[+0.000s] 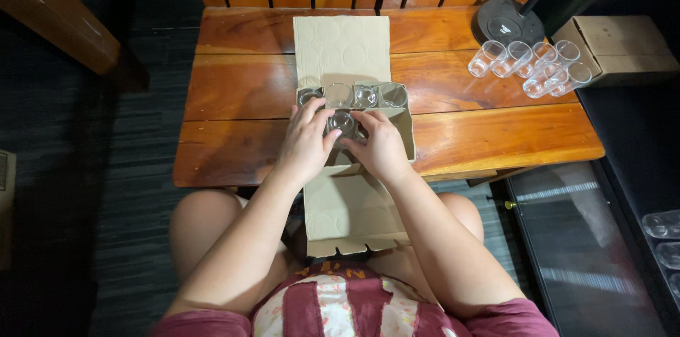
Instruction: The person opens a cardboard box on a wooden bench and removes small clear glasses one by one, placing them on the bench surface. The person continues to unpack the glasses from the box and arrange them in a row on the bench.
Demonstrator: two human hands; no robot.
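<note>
- An open carton (pixel 352 107) is sitting mid-frame on the tabletop (pixel 234 89).
- Four glasses (pixel 352 95) are standing in its far row.
- More glasses (pixel 533 62) are lying upper right, a closed box (pixel 623 43) beside them.

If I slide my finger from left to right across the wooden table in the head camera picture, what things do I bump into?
left hand → glass held between both hands → right hand → cluster of clear glasses lying on the table → small closed cardboard box

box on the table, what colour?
Plain brown cardboard box, flaps open, no print visible. Head view shows it best.
</note>
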